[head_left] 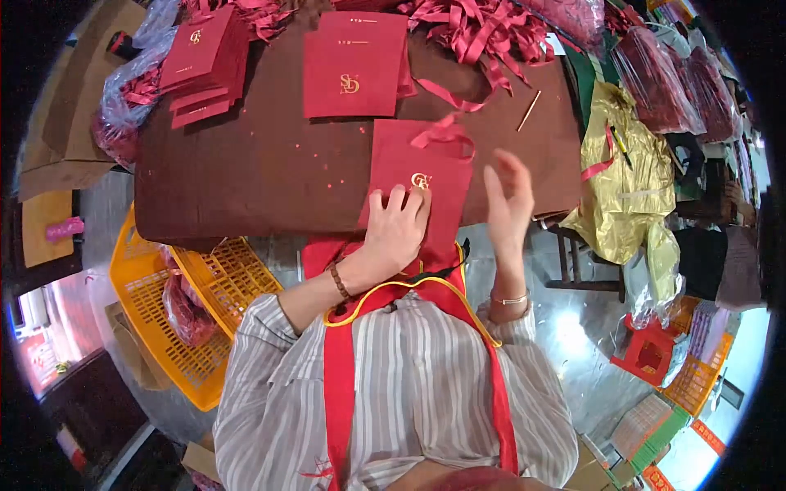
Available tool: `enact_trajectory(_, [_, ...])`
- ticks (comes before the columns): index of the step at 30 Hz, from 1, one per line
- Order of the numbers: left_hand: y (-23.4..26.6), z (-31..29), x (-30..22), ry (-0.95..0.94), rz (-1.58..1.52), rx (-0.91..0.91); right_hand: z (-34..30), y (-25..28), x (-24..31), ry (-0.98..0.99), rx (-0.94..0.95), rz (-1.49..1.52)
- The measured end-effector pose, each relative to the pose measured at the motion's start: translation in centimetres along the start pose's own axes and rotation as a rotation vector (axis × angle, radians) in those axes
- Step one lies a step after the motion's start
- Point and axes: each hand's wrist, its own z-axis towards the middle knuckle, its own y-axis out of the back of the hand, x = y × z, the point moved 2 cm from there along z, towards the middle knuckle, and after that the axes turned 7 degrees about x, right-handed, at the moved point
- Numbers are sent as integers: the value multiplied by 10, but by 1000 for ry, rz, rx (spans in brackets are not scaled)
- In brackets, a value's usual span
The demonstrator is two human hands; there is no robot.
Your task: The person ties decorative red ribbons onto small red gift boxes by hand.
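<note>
A flat red paper gift bag with gold print lies at the near edge of the table, its lower part reaching past that edge. My left hand is closed over the lower part of the bag, fingers curled on its front and the thumb out of sight. A loop of red ribbon handle comes from the bag's top and lies over its upper right corner. To the right of the bag, my right hand is raised with fingers apart and nothing in it, slightly blurred.
Behind the bag stands a stack of red bags, with another stack farther left. Loose red ribbons heap at the back; a thin stick lies at right. Yellow crates stand lower left, gold wrapping at right.
</note>
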Motion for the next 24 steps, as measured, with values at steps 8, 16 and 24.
enact_trajectory(8, [33, 4, 4, -36, -208, 101, 10, -28, -8, 272, 380, -450])
enact_trajectory(16, [43, 139, 75, -33, 59, -149, 11, -33, -9, 301, 317, -607])
enact_trajectory(24, [-6, 189, 87, -159, 252, 27, 11, -40, -16, 317, 317, -547])
